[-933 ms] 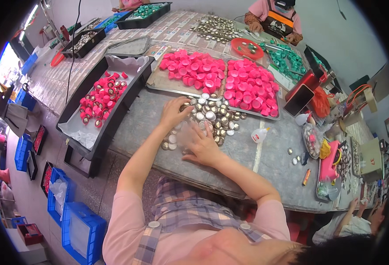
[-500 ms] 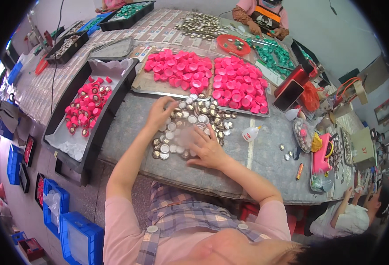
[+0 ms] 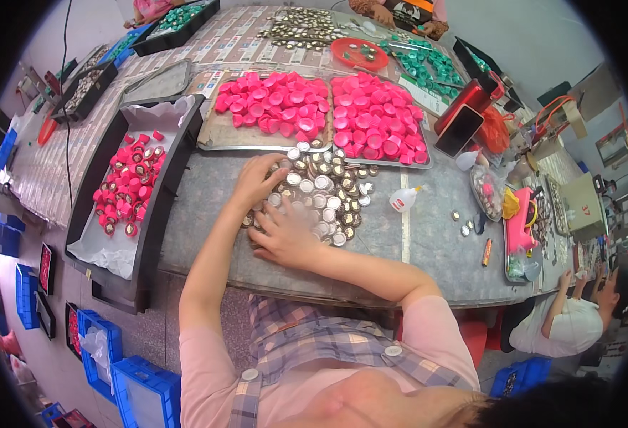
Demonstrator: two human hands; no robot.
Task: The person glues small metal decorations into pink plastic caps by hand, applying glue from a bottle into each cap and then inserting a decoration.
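Note:
A loose pile of small round silver and gold discs [image 3: 342, 187] is spread on the grey tabletop [image 3: 428, 246] in front of me. My left hand [image 3: 260, 181] rests cupped at the pile's left edge, its fingers loosely curved against the discs. Lower down, my right hand [image 3: 285, 234] lies palm down over the pile's lower left part, fingers apart and partly blurred. Some discs under both hands are hidden. Just beyond the pile, pink caps [image 3: 275, 103] are heaped on a metal tray [image 3: 210, 135], and more pink caps [image 3: 374, 118] fill a second tray beside it.
At left, a black tray [image 3: 163, 203] lined with white paper holds pink caps with discs in them. To the right are a white squeeze bottle [image 3: 402, 200], a phone [image 3: 460, 130] and a red flask [image 3: 465, 103]. A co-worker's hands [image 3: 383, 16] are across the table.
My right hand has slid left across the discs, closer to my left hand, and the pile's lower left discs have shifted. The whole view has turned slightly.

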